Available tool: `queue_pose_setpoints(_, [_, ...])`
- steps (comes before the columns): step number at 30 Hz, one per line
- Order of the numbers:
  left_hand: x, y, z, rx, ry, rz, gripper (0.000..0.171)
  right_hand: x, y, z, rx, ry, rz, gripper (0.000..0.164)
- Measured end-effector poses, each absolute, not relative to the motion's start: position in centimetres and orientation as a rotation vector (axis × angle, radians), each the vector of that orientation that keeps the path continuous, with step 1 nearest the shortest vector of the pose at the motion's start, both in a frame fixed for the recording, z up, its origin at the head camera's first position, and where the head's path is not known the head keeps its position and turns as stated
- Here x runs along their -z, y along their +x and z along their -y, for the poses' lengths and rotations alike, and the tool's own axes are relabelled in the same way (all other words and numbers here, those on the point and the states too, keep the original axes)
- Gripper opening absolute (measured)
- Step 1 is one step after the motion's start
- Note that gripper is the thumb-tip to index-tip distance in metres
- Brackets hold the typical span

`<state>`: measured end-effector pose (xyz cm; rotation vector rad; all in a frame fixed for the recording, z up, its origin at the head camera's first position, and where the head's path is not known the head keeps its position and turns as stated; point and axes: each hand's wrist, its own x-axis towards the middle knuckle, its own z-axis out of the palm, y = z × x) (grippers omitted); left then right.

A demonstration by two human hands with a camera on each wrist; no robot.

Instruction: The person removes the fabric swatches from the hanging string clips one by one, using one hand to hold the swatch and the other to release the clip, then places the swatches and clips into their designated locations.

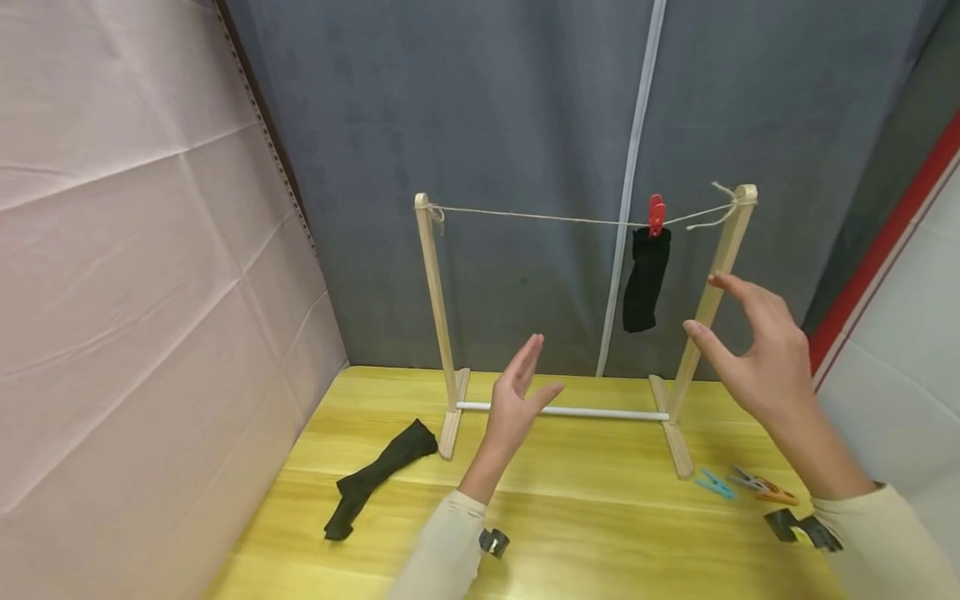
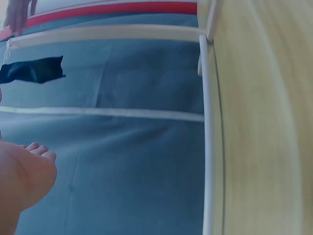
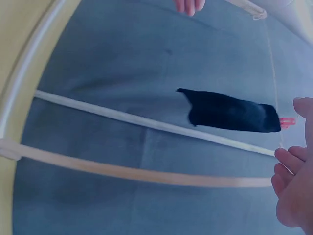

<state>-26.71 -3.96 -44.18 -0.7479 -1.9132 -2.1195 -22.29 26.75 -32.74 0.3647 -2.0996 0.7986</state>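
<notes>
A black sock [image 1: 646,282] hangs from a string [image 1: 532,217], pinned by a red clothespin [image 1: 656,215] near the right post. My right hand [image 1: 765,358] is raised in front of that post, thumb and fingers spread apart with nothing between them. In the right wrist view, its fingers [image 3: 289,164] are close to the red clothespin. My left hand [image 1: 516,396] is held in front of the frame's lower bar, fingers extended, thumb apart, and holds nothing. A second black sock [image 1: 382,477] lies on the table to the left of it.
The wooden drying frame has a left post [image 1: 437,300], a right post [image 1: 712,308] and a white lower bar [image 1: 585,412]. Blue [image 1: 716,483], grey and orange clothespins [image 1: 776,492] lie at the right. A grey curtain [image 1: 510,108] stands behind the yellow table [image 1: 570,517].
</notes>
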Motion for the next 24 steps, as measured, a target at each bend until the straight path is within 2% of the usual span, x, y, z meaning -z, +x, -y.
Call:
queue_pose_setpoints(7, [43.1,-28.6,0.5,2.171,-0.817,1.795,0.072,30.1,-23.5,-25.2,-0.750,0.378,1.978,0.064])
queue_pose_setpoints(14, [42.9,-30.5,-2.4,2.162,-0.929,1.831,0.075,28.3,-25.1,-24.1,-0.725,0.435,1.894,0.056])
queue_pose_setpoints(24, [43.0,-31.6,-6.0,2.335,-0.811,1.697,0.062,25.9,-25.9,-24.2,-0.614,0.432,1.942,0.057])
